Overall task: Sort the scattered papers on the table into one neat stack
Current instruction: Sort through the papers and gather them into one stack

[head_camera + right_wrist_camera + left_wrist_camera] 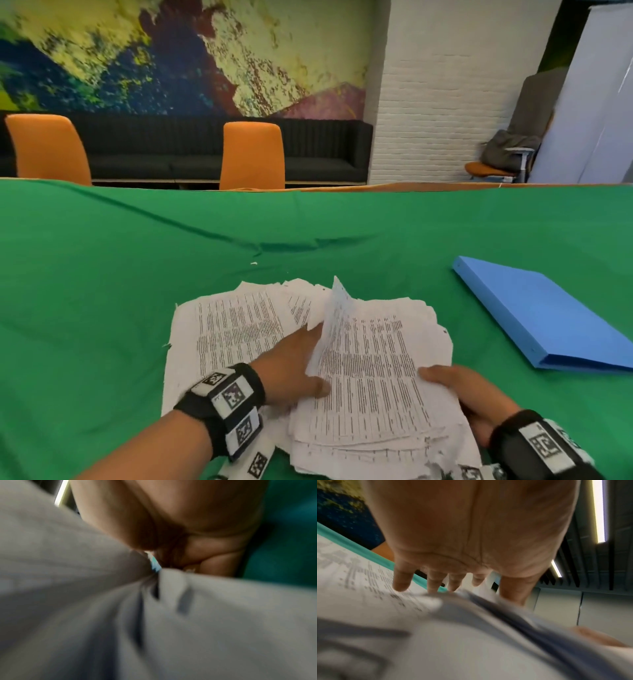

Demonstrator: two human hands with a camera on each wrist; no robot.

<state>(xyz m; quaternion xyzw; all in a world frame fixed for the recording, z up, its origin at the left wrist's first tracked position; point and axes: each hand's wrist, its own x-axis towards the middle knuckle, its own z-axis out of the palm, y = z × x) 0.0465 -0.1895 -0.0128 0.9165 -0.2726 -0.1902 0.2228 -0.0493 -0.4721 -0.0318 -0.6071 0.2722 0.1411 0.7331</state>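
Note:
A thick sheaf of printed white papers (373,377) is held slightly raised over the green table (102,274), its left edge curling upward. My left hand (294,363) grips that left edge, thumb on top and fingers tucked beneath the curled sheets. My right hand (462,387) holds the sheaf's right edge, thumb on top. More printed sheets (226,329) lie spread flat under and to the left of the sheaf. In the left wrist view my left hand (453,574) reaches its fingers (402,580) down onto a printed page (359,588). The right wrist view is blurred: my right hand (188,534) against grey paper (68,588).
A closed blue binder (544,315) lies flat on the table to the right of the papers. Two orange chairs (251,154) (48,147) stand behind the far edge, with a dark sofa along the wall. A small paper scrap (253,263) lies beyond the pile.

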